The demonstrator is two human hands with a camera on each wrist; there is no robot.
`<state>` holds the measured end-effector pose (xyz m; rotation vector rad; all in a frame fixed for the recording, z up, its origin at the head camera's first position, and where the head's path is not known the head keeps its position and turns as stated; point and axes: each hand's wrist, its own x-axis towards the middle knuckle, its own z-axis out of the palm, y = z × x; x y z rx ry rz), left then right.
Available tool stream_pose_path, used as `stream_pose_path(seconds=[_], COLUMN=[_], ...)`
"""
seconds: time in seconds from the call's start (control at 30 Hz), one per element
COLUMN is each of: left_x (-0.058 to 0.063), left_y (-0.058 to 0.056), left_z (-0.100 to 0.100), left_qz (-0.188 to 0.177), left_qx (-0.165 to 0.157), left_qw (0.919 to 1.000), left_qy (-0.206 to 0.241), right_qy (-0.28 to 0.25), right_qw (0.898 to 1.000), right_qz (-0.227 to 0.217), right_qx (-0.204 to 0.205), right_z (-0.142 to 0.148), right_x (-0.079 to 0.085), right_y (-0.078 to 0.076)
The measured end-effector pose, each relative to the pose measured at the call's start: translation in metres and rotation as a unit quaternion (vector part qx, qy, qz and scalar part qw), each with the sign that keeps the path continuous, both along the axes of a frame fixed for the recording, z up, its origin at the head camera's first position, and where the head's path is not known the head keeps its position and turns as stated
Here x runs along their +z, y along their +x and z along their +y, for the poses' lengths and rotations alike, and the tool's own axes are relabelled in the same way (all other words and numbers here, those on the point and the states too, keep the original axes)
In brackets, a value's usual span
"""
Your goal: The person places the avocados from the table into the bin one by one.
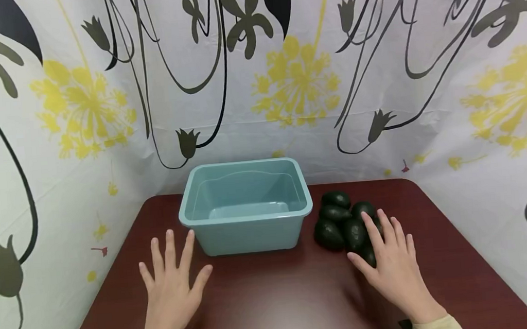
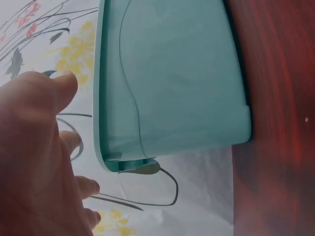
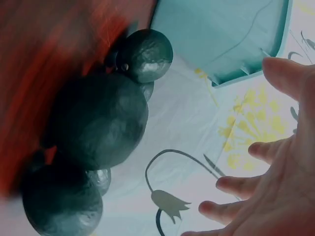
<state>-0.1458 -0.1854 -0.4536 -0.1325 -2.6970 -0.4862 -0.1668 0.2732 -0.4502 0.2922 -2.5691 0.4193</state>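
A light blue plastic tub (image 1: 250, 235) stands at the back middle of the table, its inside bare. To its right lies a heap of several dark green avocados (image 1: 329, 234), some partly hidden behind my right hand (image 1: 394, 265). That hand hovers with fingers spread, holding nothing; in the right wrist view, avocados (image 3: 101, 120) show beside it, apart from the fingers. My left hand (image 1: 168, 290) is raised in front of the tub's left side, fingers spread and nothing in them. From the left wrist, the tub's wall (image 2: 177, 78) appears past the thumb.
The dark red-brown table (image 1: 274, 298) narrows toward the back. Behind and at both sides hangs a white cloth (image 1: 240, 104) printed with yellow and grey flowers. The tub sits close to the back edge, near this cloth.
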Motion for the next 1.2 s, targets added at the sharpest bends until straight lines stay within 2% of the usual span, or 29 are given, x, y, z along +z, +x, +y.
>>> stream_pose_path(seconds=[0.23,0.33,0.6,0.8,1.1,1.2], left_x=[0.009,0.011,0.014,0.017,0.021,0.022], left_y=[-0.014,-0.020,-0.035,-0.047,-0.064,-0.070], left_z=[-0.005,-0.007,-0.014,-0.018,-0.016,-0.016], left_qz=[0.037,0.045,0.053,0.050,0.041,0.041], left_qx=[-0.015,-0.019,-0.036,-0.043,-0.059,-0.058], left_qw=[0.9992,0.9988,0.9975,0.9963,0.9935,0.9929], left_qy=[0.007,0.007,0.031,0.054,0.088,0.095], right_qy=[0.014,0.025,0.057,0.071,0.096,0.103], right_qw=[0.999,0.998,0.995,0.991,0.984,0.982], right_qz=[0.027,0.018,-0.022,-0.041,-0.094,-0.098], right_qx=[0.043,0.052,0.081,0.109,0.117,0.122], right_z=[0.009,0.014,0.025,0.035,0.044,0.046], right_x=[0.012,0.012,-0.002,-0.014,-0.023,-0.028], right_y=[-0.013,-0.015,-0.021,-0.018,-0.016,-0.016])
